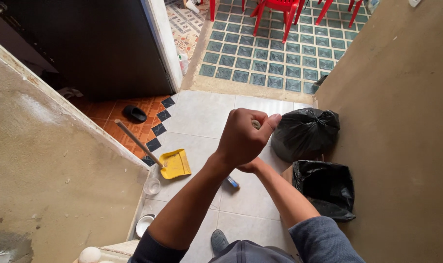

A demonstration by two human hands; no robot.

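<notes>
The left hand (242, 137) is clenched in a fist around a thin, pale wooden stick top (256, 124). The right hand (249, 167) is mostly hidden behind it; its grip cannot be told. A glossy, crinkled black plastic bag (304, 132) sits on smooth grey floor tiles (202, 117), and a yellow plastic dustpan (175, 163) lies nearby.

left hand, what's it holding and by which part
The left hand is fisted around the top end of a stick-like handle; only its tip shows, so what it belongs to cannot be told.

left hand (241, 139) grips a stick end (256, 124) above a yellow dustpan (175, 164).
</notes>
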